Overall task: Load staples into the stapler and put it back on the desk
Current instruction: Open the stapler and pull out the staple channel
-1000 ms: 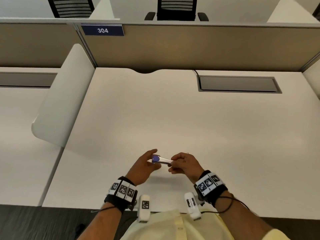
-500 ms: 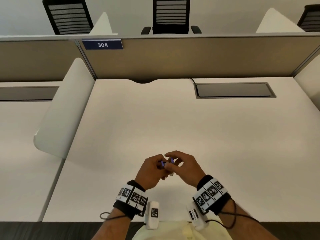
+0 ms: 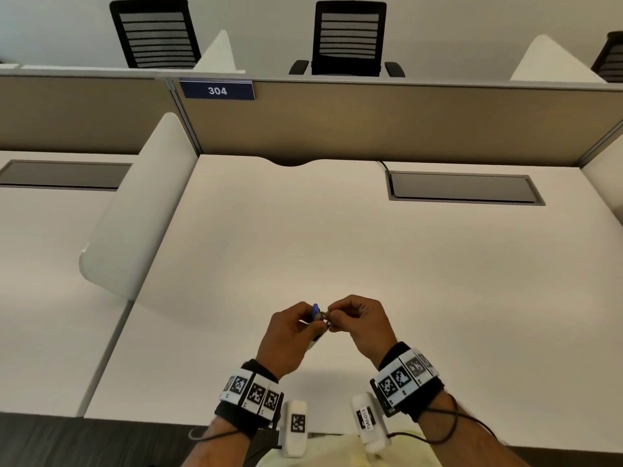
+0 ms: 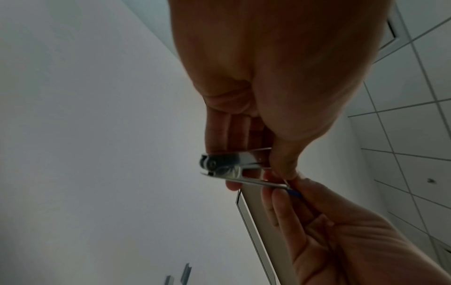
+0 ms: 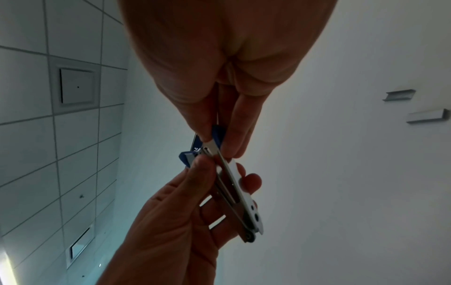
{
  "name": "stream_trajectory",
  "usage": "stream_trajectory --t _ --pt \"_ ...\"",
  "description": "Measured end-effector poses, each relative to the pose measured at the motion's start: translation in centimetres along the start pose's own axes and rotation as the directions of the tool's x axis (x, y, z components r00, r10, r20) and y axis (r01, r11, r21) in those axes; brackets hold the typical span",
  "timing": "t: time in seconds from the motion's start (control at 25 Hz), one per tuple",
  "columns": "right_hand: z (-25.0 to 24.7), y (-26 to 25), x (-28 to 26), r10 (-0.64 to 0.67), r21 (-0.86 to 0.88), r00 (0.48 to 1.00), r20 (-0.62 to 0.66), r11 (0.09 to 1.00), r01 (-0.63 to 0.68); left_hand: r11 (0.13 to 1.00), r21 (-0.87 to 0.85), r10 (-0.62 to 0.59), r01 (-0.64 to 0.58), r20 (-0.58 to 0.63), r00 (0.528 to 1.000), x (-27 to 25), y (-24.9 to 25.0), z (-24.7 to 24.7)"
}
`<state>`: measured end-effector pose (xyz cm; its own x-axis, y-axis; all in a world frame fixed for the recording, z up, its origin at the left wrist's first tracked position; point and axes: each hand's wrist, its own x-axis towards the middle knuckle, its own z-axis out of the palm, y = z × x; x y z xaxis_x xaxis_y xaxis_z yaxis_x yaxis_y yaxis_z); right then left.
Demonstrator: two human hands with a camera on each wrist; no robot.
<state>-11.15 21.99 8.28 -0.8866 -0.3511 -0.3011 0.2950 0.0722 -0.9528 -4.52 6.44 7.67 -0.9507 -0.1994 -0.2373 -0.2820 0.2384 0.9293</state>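
Note:
A small metal stapler with blue plastic tips (image 3: 316,311) is held in the air over the near part of the white desk (image 3: 371,257). My left hand (image 3: 312,319) grips its metal body (image 4: 231,165) from below, thumb on one side and fingers on the other. My right hand (image 3: 337,316) pinches the blue end piece (image 5: 217,133) at the stapler's front. In the right wrist view the stapler (image 5: 235,187) shows two metal arms slightly apart. Two staple strips (image 5: 399,94) (image 5: 428,115) lie on the desk, not visible in the head view.
A grey cable hatch (image 3: 462,187) is set in the desk at the back right. A tan partition (image 3: 337,123) closes the far edge and a white side divider (image 3: 135,214) stands on the left. Black chairs (image 3: 349,38) are beyond the partition.
The stapler lay sideways between my two hands a second ago. The hands have closed together and the stapler now points its blue tip upward, with my right fingers on that end.

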Motion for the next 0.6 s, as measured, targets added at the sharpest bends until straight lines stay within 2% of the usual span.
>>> stream_trajectory --t 0.24,0.36,0.48,0.6 --pt "-0.6 -0.4 -0.3 0.026 0.062 1.0 -0.008 0.998 -0.026 0.999 -0.05 0.021 -0.021 0.007 1.0 0.0 0.5 0.8" --pt "-0.9 -0.3 -0.4 0.039 0.106 0.999 -0.015 0.994 -0.038 0.998 -0.041 0.043 -0.04 0.055 0.998 0.3 1.0 0.6" --pt "-1.1 -0.1 -0.4 0.05 0.133 0.998 -0.028 0.99 -0.046 0.999 -0.021 0.042 -0.04 0.072 0.997 0.5 0.9 0.3" --pt "-1.4 -0.3 -0.2 0.049 0.184 0.997 -0.062 0.982 -0.037 0.993 0.082 0.083 -0.089 0.078 0.994 1.0 0.4 -0.1"
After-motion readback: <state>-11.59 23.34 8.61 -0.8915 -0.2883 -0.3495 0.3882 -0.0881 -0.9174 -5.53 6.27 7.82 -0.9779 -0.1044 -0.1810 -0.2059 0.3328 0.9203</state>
